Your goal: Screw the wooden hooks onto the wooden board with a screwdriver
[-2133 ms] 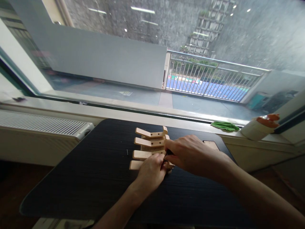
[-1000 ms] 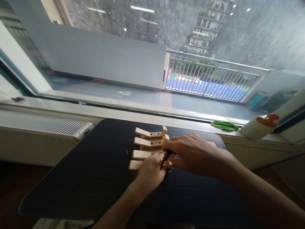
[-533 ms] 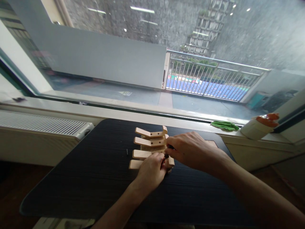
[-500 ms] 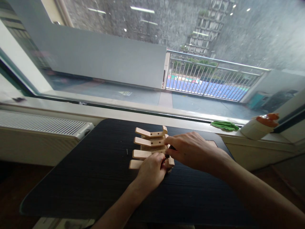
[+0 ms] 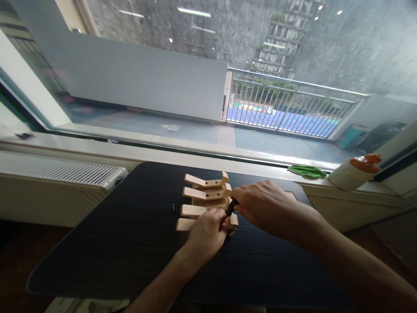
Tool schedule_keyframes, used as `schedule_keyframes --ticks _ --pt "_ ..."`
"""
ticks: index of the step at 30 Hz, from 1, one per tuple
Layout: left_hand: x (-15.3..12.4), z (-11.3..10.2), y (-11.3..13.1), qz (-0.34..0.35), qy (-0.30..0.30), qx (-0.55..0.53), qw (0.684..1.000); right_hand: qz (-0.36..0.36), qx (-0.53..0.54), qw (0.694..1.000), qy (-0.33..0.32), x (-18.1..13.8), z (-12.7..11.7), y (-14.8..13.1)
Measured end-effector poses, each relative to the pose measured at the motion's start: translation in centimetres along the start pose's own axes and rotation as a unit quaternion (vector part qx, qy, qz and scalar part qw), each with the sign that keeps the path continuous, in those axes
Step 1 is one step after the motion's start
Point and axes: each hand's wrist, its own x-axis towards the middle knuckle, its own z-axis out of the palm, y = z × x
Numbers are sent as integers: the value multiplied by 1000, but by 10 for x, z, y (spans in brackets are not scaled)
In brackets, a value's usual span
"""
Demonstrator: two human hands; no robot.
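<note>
On the dark table lies a wooden hook rack (image 5: 195,211), its pale hooks set side by side with dark screw holes in the farther ones. My left hand (image 5: 210,226) is closed over the nearer hooks, its thumb and fingers around the lower end of a dark screwdriver (image 5: 231,208). That tool's tip is hidden by my left fingers. My right hand (image 5: 259,202) grips the upper end of the screwdriver, which slants up and to the right above the near hooks.
A small screw (image 5: 173,207) lies left of the rack on the black table (image 5: 114,243). Beyond the table are the window sill, a green cloth (image 5: 306,171) and a white container with an orange top (image 5: 353,174). A radiator (image 5: 55,187) stands at left.
My right hand has shifted slightly to the right, and more of the dark screwdriver shows between the two hands. My left hand and the rack stay nearly in place.
</note>
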Motion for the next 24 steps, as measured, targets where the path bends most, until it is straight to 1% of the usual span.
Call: schedule_keyframes --ticks 4,8,11,15,18,24 --pt "0 -2 2 -13 -1 4 1000 14 -30 999 5 2 8 -1" --pt "0 -3 3 -11 -1 3 1000 43 11 999 27 1 9 -3" --pt "0 -2 2 -14 -2 1 1000 21 44 998 30 -3 4 -2" --pt "1 -1 1 -1 10 2 1000 -31 65 997 2 -7 -1 1" --pt "0 1 0 2 10 2 1000 -29 58 998 -10 -5 2 0" --pt "0 1 0 -20 0 7 1000 6 24 1000 16 8 14 -4"
